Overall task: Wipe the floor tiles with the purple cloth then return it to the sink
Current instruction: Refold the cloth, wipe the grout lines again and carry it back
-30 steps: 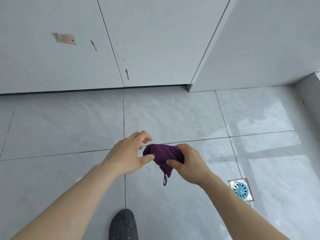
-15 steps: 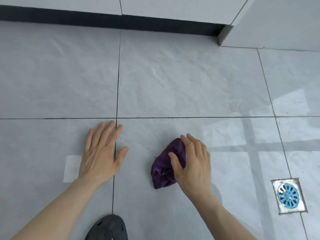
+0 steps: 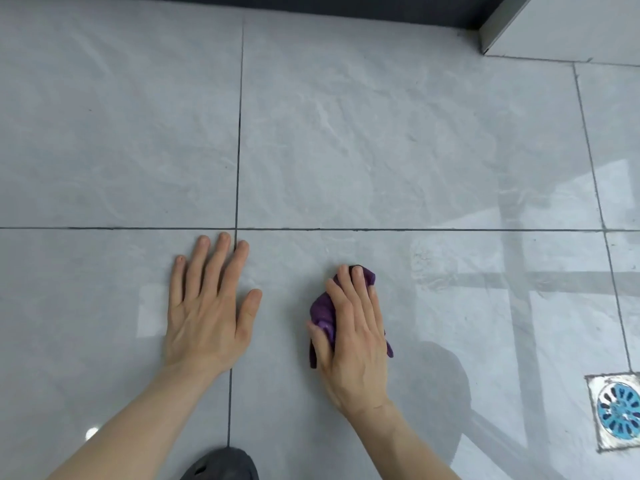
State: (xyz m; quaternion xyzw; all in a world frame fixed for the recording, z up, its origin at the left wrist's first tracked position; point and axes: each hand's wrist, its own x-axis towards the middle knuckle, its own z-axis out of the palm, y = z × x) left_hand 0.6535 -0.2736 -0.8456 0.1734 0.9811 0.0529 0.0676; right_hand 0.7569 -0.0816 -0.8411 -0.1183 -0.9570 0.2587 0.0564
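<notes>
The purple cloth (image 3: 323, 311) lies bunched on the grey floor tiles (image 3: 363, 140), mostly covered by my right hand (image 3: 353, 334), which presses down on it with fingers curled over its top. Purple edges show at the fingertips, beside the thumb and at the wrist side. My left hand (image 3: 207, 306) lies flat on the floor, fingers spread, across a grout line to the left of the cloth. The sink is out of view.
A square metal floor drain with a blue grate (image 3: 618, 410) sits at the lower right. A dark baseboard (image 3: 346, 5) and a pale wall corner (image 3: 502, 29) run along the top. A dark perforated shoe (image 3: 221, 465) shows at the bottom edge.
Both hands went from holding the cloth in the air to resting on the floor. My right hand now covers more of the cloth, and the view has come closer to the tiles.
</notes>
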